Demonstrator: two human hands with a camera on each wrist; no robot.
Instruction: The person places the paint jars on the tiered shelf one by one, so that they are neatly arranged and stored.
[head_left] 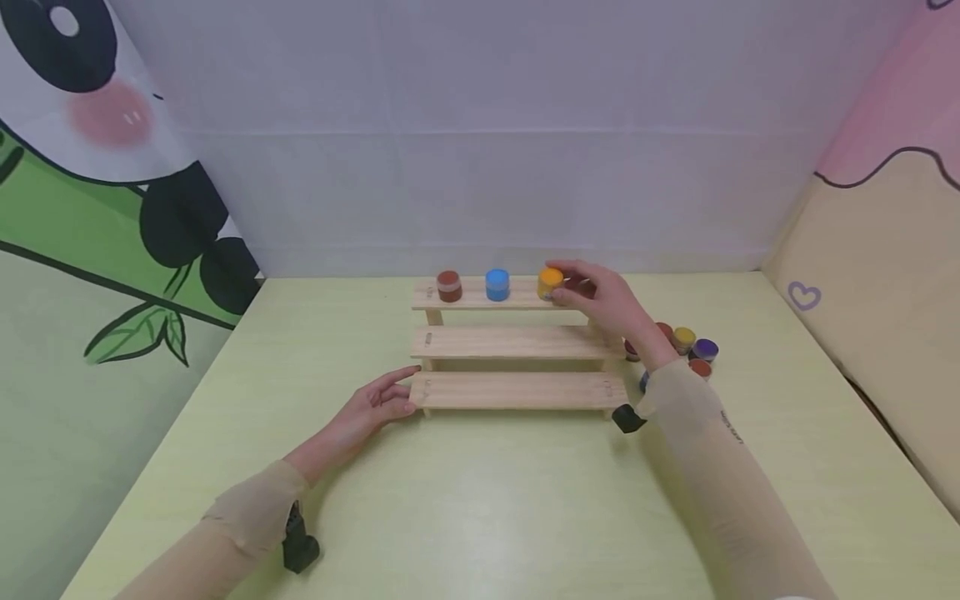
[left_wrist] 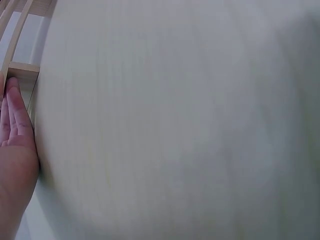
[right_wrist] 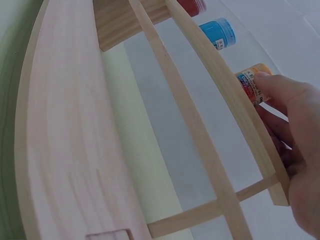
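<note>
A three-step wooden display rack (head_left: 517,343) stands on the table. On its top step, a brown paint jar (head_left: 449,287) and a blue paint jar (head_left: 497,285) sit to the left of a yellow paint jar (head_left: 550,283). My right hand (head_left: 600,296) pinches that yellow jar between thumb and fingers; the right wrist view shows its printed label (right_wrist: 248,85) beside the thumb. At the rack's lower left end, my left hand (head_left: 375,404) holds the bottom step, thumb at the front and fingers toward the back. The left wrist view shows its fingers (left_wrist: 17,107) against the wood.
Several more paint jars stand on the table right of the rack, including a yellow one (head_left: 683,339) and a purple one (head_left: 705,350); my right forearm partly covers the group. A pale wall (head_left: 480,192) rises behind the table, with printed panels at both sides.
</note>
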